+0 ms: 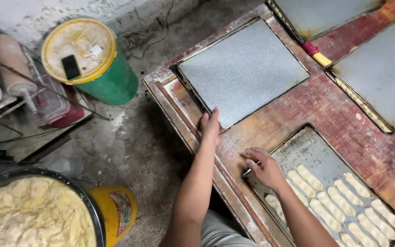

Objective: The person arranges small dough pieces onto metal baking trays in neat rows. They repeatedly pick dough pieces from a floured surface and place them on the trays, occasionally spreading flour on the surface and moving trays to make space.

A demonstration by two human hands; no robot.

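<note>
While gripped, empty tray (243, 71) lies diagonal

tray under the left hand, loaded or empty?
Empty. The tray the left hand grips shows only bare metal; the dough pieces lie in the tray by the right hand.
</note>
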